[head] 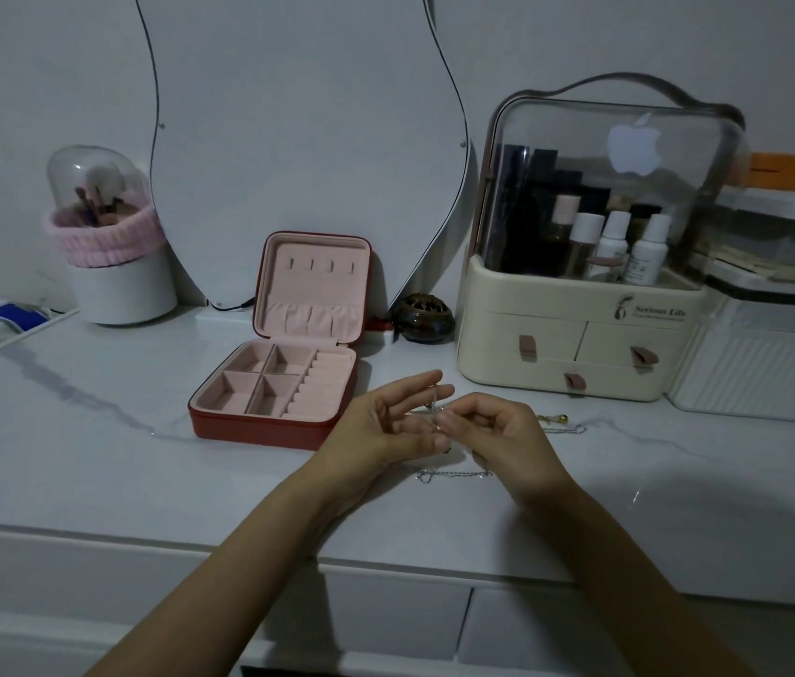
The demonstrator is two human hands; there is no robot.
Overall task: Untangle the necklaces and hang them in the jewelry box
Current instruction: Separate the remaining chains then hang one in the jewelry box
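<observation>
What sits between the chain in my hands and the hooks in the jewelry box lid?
Nothing visible. The necklace chain is between both hands, the open jewelry box stands just left, and its lid hooks are bare and unblocked.

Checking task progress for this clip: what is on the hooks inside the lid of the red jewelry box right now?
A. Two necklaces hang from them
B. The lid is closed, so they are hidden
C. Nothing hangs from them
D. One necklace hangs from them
C: the jewelry box stands open, the hooks in its lid are bare, and the silver chain lies on the tabletop below both hands.
</observation>
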